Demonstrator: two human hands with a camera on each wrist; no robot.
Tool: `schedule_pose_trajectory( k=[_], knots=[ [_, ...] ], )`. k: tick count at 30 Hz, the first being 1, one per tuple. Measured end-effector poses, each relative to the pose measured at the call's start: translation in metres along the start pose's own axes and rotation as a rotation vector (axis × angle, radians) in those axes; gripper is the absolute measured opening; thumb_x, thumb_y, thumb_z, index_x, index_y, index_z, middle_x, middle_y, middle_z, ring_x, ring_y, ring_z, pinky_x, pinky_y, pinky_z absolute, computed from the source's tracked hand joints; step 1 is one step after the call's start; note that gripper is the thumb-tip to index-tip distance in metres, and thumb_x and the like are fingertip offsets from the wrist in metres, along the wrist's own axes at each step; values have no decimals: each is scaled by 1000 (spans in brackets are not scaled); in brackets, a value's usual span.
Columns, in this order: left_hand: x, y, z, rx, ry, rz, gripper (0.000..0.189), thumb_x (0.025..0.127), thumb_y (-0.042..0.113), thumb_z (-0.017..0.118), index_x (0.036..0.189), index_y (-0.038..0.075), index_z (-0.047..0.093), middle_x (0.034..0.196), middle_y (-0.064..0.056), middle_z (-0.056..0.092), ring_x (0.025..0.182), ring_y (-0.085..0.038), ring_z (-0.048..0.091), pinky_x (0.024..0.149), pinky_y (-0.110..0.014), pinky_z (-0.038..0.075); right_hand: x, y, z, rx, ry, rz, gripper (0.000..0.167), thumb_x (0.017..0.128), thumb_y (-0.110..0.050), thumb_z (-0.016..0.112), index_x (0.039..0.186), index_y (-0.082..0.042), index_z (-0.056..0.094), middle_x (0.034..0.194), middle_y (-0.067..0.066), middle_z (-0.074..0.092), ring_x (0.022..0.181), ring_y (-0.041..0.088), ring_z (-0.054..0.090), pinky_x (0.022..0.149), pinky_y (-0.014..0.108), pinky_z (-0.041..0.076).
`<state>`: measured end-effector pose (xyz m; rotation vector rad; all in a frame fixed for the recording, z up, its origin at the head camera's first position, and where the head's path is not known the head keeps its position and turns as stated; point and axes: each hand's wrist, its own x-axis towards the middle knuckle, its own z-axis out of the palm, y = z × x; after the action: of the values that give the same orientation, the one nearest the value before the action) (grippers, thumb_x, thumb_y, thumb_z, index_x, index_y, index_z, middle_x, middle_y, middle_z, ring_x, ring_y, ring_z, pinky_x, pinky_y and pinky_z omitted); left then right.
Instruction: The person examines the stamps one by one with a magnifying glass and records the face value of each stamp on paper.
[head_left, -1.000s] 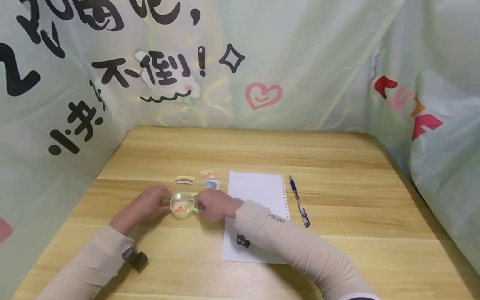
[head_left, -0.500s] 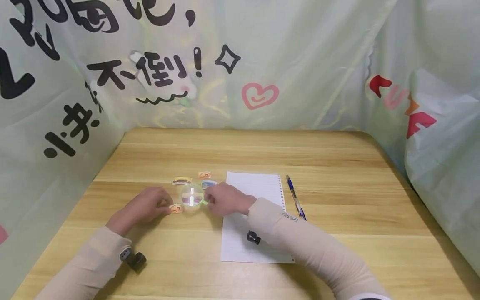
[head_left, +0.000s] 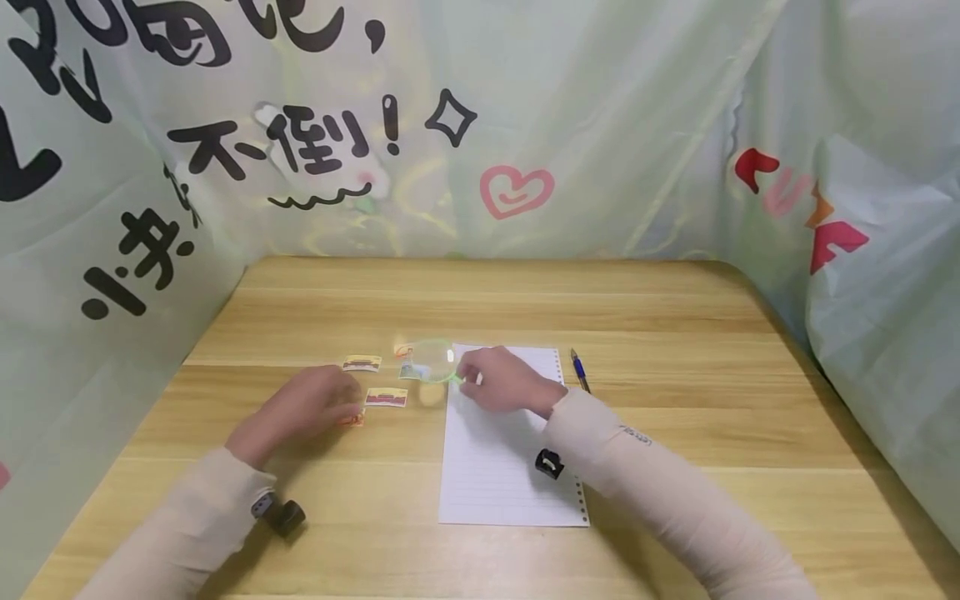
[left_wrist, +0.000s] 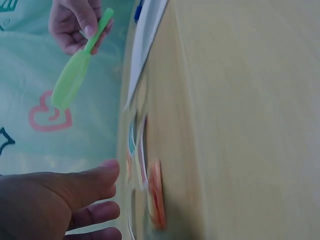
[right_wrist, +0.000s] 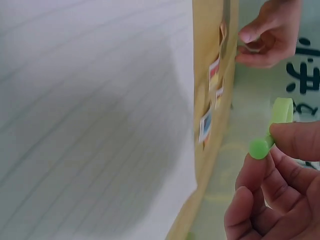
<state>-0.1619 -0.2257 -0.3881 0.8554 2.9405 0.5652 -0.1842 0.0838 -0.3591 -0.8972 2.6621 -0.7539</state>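
My right hand [head_left: 506, 379] pinches the short handle of a green magnifying glass [right_wrist: 282, 111], raised above the table. In the head view its lens overlaps a blue stamp [head_left: 406, 369] and part of an orange stamp [head_left: 401, 351]. Nothing is held by my left hand [head_left: 303, 408], whose fingers are loosely bent with thumb and fingertips apart. It hovers close over another orange stamp [head_left: 356, 419], partly covering it in the head view. Just right of those fingertips lies a red-and-yellow stamp [head_left: 387, 398]; a yellow stamp [head_left: 362, 363] lies farther back.
A lined sheet of paper [head_left: 502, 483] with punched holes lies under my right hand and forearm. Beyond it is a blue pen [head_left: 578, 367], partly hidden by the right sleeve. Printed cloth [head_left: 622, 125] hangs around the wooden table [head_left: 300, 300]. Small black cameras sit at both wrists.
My right hand has carried the magnifying glass right and back from the near orange stamp, past the red-and-yellow stamp. My left hand has come off the near orange stamp and shifted slightly right.
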Motion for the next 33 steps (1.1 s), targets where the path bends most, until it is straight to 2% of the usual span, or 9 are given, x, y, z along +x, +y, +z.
schedule_pose_trajectory(
  k=[8,16,19,25,33],
  knots=[
    [24,27,5,-32,-21,10,32,87,23,73,107,-2,68,107,-16,68,101,-34,63,90,-49,49,-24,32,-22,52,77,85,20,92,-12,62,109,-2,66,96,7,67,81,19,64,77,36,53],
    [46,47,19,-39,-30,97,39,88,21,71,118,-2,63,119,-17,64,115,-36,56,100,-50,42,-49,74,-37,51,171,132,19,90,-9,61,105,2,66,92,8,66,82,20,61,77,39,52],
    [54,54,25,-41,-28,124,41,87,21,72,120,-2,62,120,-16,63,116,-35,56,101,-49,41,-62,90,-42,63,192,179,19,90,-9,61,105,3,65,92,8,66,78,19,61,74,38,52],
    [69,68,36,-26,-68,108,50,87,27,72,126,0,59,127,-15,60,122,-33,51,106,-47,36,-88,120,-51,48,227,265,15,92,-10,60,99,3,64,88,8,64,80,21,59,70,38,49],
    [86,86,46,3,-143,81,57,84,35,75,128,4,59,134,-12,56,128,-31,46,109,-45,33,-113,141,-60,23,236,339,15,91,-11,63,96,4,64,85,8,64,76,20,57,67,33,47]
  ],
)
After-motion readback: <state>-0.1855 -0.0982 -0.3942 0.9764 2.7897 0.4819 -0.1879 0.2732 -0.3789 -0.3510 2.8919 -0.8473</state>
